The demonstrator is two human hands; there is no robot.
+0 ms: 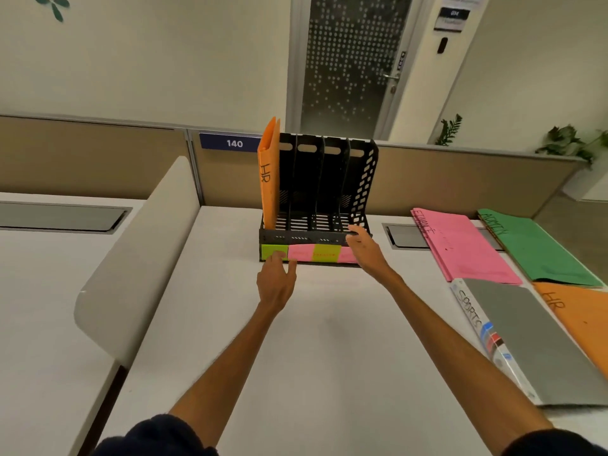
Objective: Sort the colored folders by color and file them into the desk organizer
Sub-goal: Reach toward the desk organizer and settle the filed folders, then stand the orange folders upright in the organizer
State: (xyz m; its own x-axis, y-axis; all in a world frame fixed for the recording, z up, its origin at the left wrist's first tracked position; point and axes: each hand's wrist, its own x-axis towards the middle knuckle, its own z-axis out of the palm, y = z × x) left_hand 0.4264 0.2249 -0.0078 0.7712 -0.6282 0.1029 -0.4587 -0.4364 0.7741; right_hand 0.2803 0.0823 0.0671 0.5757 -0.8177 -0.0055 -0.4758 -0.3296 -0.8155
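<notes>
**Only one folder filed, both hands at the organizer**

The left hand (275,278) is nearly flat, fingers straight, its tips touching the green label (274,251) on the front of the organizer (329,179); it holds nothing. The right hand (363,246) has its fingers bent over the front lip at the organizer's right corner and appears to grip it. The organizer stands on the table (329,340) against the partition (98,159). The filed orange folder (269,172) stands upright in its leftmost slot, the only folder seen in it.

Well to the right, lying flat and close together, are the pink folder (460,245), the green folder (539,248), the loose orange folder (582,317) and the grey binder (539,340).

The paper folders look thin, light and floppy. One pinched at a corner would likely sag and spill any sheets inside. A hold along the spine, thumb above and fingers beneath, should keep it straight enough to drop spine-first into a slot. Lying flat on a smooth table, they may need a corner teased up first. The binder looks stiffer and heavier, with a glossy, perhaps slippery cover, so its spine is the sound place to take it. The plastic organizer seems light enough to slide, which makes a steadying hand on its lip sensible.
</notes>
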